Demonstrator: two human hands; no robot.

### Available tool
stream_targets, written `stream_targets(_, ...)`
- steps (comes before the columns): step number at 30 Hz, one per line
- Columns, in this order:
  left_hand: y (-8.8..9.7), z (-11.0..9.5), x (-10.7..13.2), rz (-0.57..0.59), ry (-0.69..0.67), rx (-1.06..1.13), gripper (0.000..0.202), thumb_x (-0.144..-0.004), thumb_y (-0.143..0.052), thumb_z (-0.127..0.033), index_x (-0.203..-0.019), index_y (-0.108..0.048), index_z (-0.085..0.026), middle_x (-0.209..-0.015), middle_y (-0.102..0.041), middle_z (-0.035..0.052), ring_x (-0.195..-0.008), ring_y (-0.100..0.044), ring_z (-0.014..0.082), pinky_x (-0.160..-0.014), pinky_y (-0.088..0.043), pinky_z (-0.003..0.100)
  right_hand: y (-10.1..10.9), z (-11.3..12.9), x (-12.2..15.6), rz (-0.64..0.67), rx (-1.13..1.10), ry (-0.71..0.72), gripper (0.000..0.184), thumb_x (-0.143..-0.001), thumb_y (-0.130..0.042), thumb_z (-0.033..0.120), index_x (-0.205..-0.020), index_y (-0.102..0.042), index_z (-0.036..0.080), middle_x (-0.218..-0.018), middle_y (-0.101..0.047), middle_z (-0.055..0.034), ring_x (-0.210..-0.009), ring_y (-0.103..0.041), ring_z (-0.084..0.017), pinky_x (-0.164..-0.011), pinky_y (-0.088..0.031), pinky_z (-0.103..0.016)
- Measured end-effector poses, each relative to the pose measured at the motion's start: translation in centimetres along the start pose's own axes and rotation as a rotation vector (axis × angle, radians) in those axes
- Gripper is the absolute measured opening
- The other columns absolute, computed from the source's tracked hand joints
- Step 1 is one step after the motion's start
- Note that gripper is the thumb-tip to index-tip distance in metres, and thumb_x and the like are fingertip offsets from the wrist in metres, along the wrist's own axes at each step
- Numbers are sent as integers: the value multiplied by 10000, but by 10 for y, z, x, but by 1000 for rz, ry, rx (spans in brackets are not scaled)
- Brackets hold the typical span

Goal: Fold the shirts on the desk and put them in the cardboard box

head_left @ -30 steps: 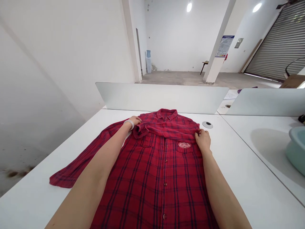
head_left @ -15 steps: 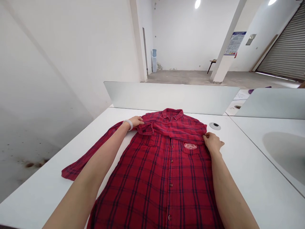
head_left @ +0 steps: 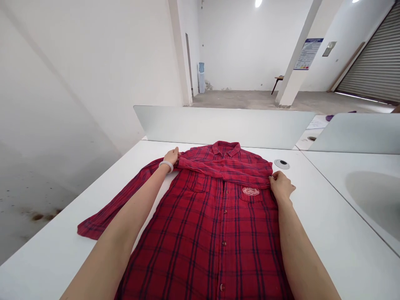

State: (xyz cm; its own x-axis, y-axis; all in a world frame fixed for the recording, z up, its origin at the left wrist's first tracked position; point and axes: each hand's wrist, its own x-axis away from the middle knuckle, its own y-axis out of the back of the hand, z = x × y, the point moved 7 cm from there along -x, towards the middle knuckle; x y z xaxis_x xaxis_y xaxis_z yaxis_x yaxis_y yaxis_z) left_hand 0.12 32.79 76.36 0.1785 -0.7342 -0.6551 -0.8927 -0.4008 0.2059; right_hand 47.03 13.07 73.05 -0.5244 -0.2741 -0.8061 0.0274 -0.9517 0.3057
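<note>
A red and navy plaid button-up shirt (head_left: 193,225) lies front up, its collar (head_left: 226,148) at the far end. One sleeve (head_left: 231,173) is laid across the chest. The other sleeve (head_left: 118,200) stretches out to the left, partly behind my left forearm. My left hand (head_left: 172,156), with a pale bracelet at the wrist, grips the cuff end of the folded sleeve near the left shoulder. At the right side, my right hand (head_left: 280,184) pinches the shirt by the sleeve's fold. A pale badge (head_left: 250,191) marks the chest pocket below the sleeve.
The white table (head_left: 315,216) has a round cable hole (head_left: 282,164) right of the shirt. A frosted divider (head_left: 218,125) runs along its far edge. To the right, a second desk holds a pale round recess (head_left: 375,200). A wall stands at the left.
My left hand has moved slightly left, pulling the cuff end with it, and the sleeve across the chest now lies straighter. My right hand stays at the shirt's right side.
</note>
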Motion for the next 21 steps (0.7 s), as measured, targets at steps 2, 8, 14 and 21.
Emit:
stream_targets(2,-2,-4,4,44,-12,-47,329,-802,-577,-491,-805,-628,-167,-793,-687,91,-804,-661,250,-653,-491,300,1,0,0,-7,11,0,158,-830,-468,262,-914,-587,203,-902,-655,-66,-920,-575,-234,-860,-318,-414)
stream_targets(8,-13,-17,18,37,-192,-177,286,-665,-722,-184,-932,-621,-194,-1050,-672,46,-1028,-609,199,-908,-441,255,2,-2,1,6,15,-24,131,-837,-462,252,-882,-574,202,-909,-642,-62,-928,-568,-236,-852,-332,-413)
stream_targets(14,-13,-23,22,-25,-215,-210,330,-718,-660,-160,-1044,-613,-157,-1172,-605,122,-1181,-525,251,-1029,-366,310,3,-1,2,15,10,-17,124,-844,-463,254,-840,-574,199,-888,-640,-56,-930,-567,-232,-853,-333,-412)
stream_targets(21,-14,-28,12,-31,-178,-181,415,-775,-581,-130,-1187,-557,-173,-1122,-672,80,-1008,-638,181,-894,-461,247,7,-8,0,-18,0,-44,160,-842,-458,256,-876,-601,193,-921,-649,-76,-936,-568,-242,-839,-349,-408)
